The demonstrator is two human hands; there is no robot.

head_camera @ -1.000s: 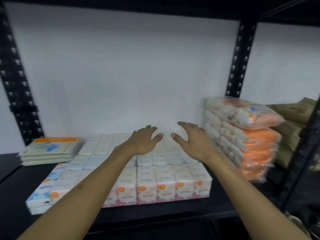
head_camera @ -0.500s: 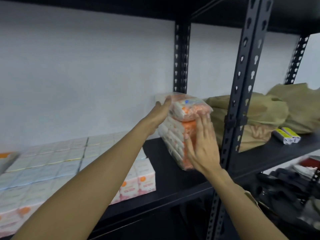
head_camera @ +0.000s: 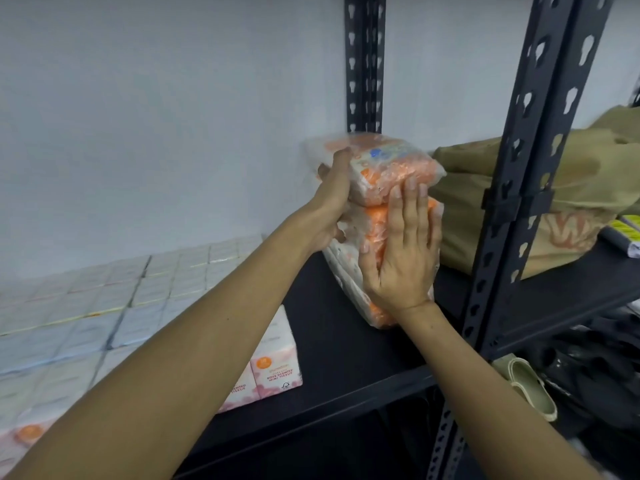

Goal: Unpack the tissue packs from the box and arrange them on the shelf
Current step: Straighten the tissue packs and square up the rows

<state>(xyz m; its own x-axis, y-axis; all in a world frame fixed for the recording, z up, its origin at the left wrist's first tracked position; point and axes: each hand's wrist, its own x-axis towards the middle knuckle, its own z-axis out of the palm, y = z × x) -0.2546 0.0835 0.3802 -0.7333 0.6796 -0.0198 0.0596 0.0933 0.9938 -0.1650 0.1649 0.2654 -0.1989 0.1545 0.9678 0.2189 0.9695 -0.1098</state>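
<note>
A stack of orange-and-white tissue packs (head_camera: 398,164) in clear wrap stands on the black shelf (head_camera: 329,327), close to the rear upright. My left hand (head_camera: 332,199) lies flat against the stack's left side, fingertips reaching the top pack. My right hand (head_camera: 401,247) presses its straight fingers against the stack's front face. To the left, a low block of small white and pink tissue packs (head_camera: 138,299) covers the shelf; my left forearm hides part of it. No box is in view.
A black perforated upright (head_camera: 519,168) stands just right of my right hand, and a rear upright (head_camera: 363,64) stands against the white wall. Brown paper bags (head_camera: 571,188) fill the neighbouring shelf bay. A pale shoe (head_camera: 526,386) and dark items lie lower right.
My view has swung right. Both hands left the low block of small packs and moved onto the orange stack, which they have since pressed closer together.
</note>
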